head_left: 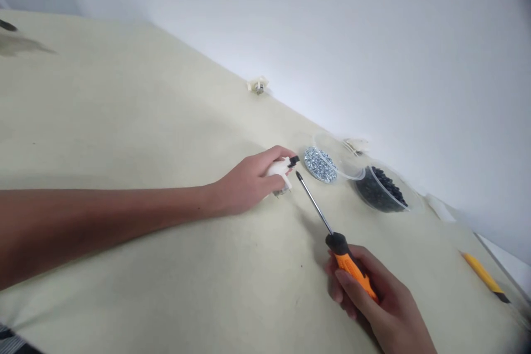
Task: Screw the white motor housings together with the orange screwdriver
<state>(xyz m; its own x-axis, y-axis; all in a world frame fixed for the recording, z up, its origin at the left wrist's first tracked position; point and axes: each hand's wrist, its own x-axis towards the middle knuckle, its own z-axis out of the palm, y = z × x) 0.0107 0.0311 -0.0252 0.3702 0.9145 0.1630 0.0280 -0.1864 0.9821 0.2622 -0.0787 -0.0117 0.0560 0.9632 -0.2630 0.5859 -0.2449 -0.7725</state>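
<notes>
In the middle of the table (174,265), my left hand (244,185) is closed around a small white plastic part (279,167). A little black piece (294,161) sits at the end of that part, and most of the rest is hidden by my fingers. My right hand (385,298) grips a screwdriver (352,271) by its orange and black handle. The metal shaft points up and left, with its dark tip close to the white part but apart from it.
Right of my left hand are a clear tub of silvery screws (320,165) and a clear tub of small black pieces (381,191). Small white parts (259,86) lie along the wall (332,38). A yellow-handled tool (483,274) lies far right.
</notes>
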